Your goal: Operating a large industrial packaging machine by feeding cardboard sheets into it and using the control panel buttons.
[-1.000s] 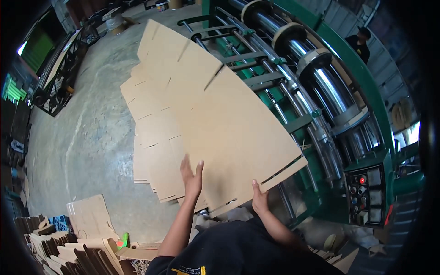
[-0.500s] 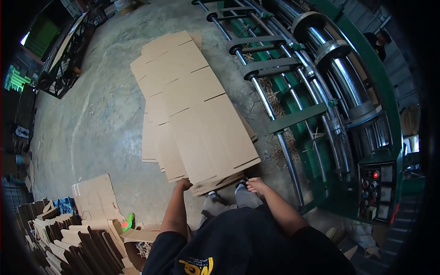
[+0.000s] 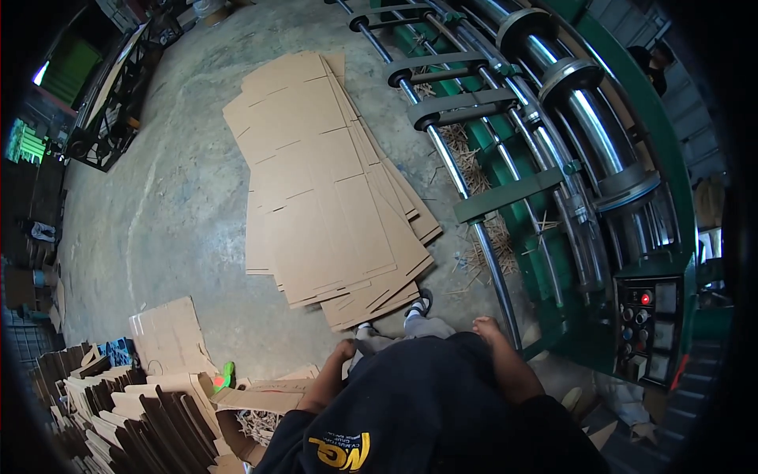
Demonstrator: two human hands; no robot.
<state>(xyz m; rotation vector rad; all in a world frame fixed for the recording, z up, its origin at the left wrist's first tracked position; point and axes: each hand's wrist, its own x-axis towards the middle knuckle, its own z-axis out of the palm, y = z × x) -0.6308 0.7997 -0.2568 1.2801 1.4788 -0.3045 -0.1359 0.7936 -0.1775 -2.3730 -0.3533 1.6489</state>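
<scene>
A stack of flat, slotted brown cardboard sheets (image 3: pixel 316 189) lies fanned out on the floor in front of me. The near corners of its lower sheets reach close to my feet. My left hand (image 3: pixel 345 348) is beside my left leg, with fingers curled and nothing visible in them. At my right side, my right hand (image 3: pixel 486 325) is also loosely closed, near a metal rod of the green machine. Neither hand touches the cardboard.
The green machine (image 3: pixel 505 158) with chrome rods and rollers runs along the right, its control panel (image 3: pixel 649 328) near me. At lower left stand bundled cardboard pieces (image 3: pixel 118 419) and an open carton (image 3: pixel 257 419) of scraps. A dark metal frame (image 3: pixel 106 103) is far left.
Both hands have let go of the top cardboard sheet and drawn back to my sides. The sheet has settled leftward on the stack, uncovering the fanned edges on the right.
</scene>
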